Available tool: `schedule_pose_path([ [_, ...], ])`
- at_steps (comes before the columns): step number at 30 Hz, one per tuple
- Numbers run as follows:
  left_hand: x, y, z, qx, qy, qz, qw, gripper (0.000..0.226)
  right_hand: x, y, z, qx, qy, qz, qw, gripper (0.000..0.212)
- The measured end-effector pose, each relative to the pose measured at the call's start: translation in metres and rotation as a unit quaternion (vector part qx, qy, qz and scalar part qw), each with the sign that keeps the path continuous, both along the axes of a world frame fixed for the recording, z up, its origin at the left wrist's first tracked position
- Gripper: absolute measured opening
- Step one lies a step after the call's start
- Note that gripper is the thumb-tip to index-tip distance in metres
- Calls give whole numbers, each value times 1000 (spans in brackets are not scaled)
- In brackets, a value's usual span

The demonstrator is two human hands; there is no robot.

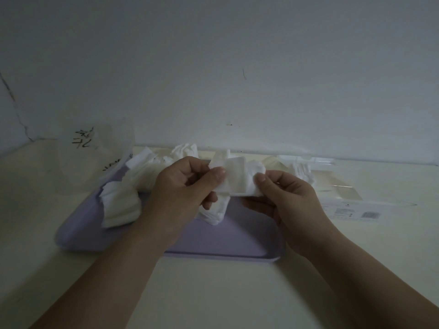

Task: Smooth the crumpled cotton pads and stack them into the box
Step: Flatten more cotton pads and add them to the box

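Note:
A white cotton pad (238, 177) is held in the air above a lilac tray (223, 243). My left hand (183, 186) pinches its left edge between thumb and fingers, and my right hand (285, 198) pinches its right edge. Several crumpled white pads (121, 205) lie heaped on the tray's far and left parts. A clear plastic box (337, 186) lies on the table to the right, with a few white pads (301, 170) at its far end.
The cream table meets a grey-white wall just behind the tray. A crinkled clear plastic bag (95, 150) with black writing stands at the back left. Bare tabletop lies in front of the tray.

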State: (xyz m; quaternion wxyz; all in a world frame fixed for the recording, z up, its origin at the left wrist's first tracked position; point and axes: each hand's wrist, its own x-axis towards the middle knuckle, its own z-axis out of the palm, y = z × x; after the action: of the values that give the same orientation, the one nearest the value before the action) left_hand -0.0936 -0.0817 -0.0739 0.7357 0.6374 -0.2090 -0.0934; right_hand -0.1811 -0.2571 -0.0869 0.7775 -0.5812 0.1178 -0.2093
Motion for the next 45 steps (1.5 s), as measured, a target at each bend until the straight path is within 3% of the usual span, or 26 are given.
schedule_pose_path([
  [3,-7,-4,-1,23,-18,-3,1000,13,-2,4,4,5,-14,32,999,29],
  [13,-8,-5,-6,55,-38,28,997,17,-5,5,5,-28,-30,85,996,15],
  [16,-8,-5,-8,73,-66,41,994,18,-7,4,7,-16,-34,112,993,28],
  [20,-8,-7,-11,93,-116,52,987,16,-7,5,7,-91,-26,83,992,19],
  [26,-6,-1,-4,73,-5,-17,997,9,-5,1,0,-65,-40,95,992,18],
  [30,-11,-3,-1,74,-5,-48,996,10,-5,4,0,-71,-74,89,991,18],
  [36,-15,-4,1,70,-7,-26,997,35,-4,8,1,-153,-85,45,983,40],
  [40,-15,-3,1,95,-31,-3,995,22,-3,7,-5,-222,-48,17,974,34],
  [45,-16,-4,3,91,8,-5,996,15,-4,10,-6,-276,-34,-55,959,34],
])
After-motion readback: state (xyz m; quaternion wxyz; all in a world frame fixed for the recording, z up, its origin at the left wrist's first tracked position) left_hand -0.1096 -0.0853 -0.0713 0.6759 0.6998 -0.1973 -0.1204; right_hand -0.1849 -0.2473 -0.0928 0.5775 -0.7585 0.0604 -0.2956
